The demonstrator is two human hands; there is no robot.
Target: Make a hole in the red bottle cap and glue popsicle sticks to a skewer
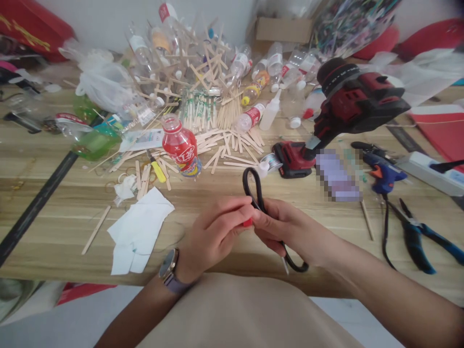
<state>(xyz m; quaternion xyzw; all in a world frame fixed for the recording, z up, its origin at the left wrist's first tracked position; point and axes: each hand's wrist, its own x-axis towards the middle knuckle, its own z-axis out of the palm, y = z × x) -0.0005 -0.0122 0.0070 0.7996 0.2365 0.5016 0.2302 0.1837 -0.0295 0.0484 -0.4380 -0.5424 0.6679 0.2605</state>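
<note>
Cluttering table [54, 232] beyond scissors [260, 197]: red bottle [181, 147], drill [348, 99], sticks [229, 112].

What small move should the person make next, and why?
Probably turn the red piece into clearer view before pressing with the scissors: the left hand pinches it mostly covered, the right hand grips the scissors close beside it, and whether a blade touches it is hidden by the hands.

One head-worn camera looked forward and down over the torso [250, 314], taking in the left hand [220, 231] and right hand [286, 223] close by and the tabletop [213, 193] back to the wall [103, 19].
</note>
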